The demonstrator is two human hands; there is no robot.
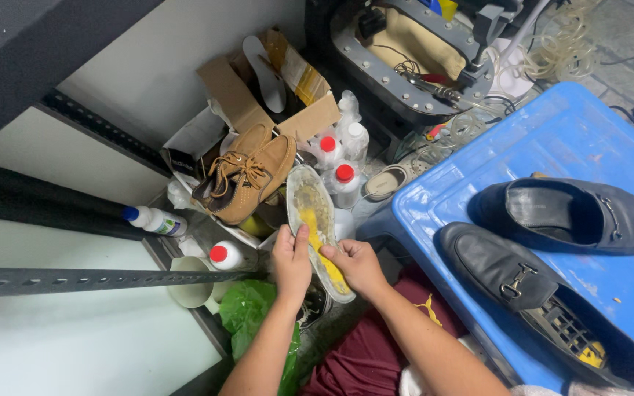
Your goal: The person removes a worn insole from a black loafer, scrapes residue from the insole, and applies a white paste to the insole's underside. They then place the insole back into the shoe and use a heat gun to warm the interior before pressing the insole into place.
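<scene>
My left hand [290,258] and my right hand [357,265] both grip a worn shoe insole [311,202] smeared with yellow glue, held upright over the floor. The left hand pinches its left edge, the right hand holds the lower right part. On the blue plastic stool [574,132] to the right lie two black loafers [530,282] [581,216] with metal buckles; the nearer one shows yellow residue inside its heel.
A tan lace-up shoe [247,176] rests by an open cardboard box [266,95] holding insoles. Several white bottles with red caps [344,183] stand around. A green bag [254,312], a white cup [196,290], a perforated metal bar [97,279] and tangled tubing [552,44] lie nearby.
</scene>
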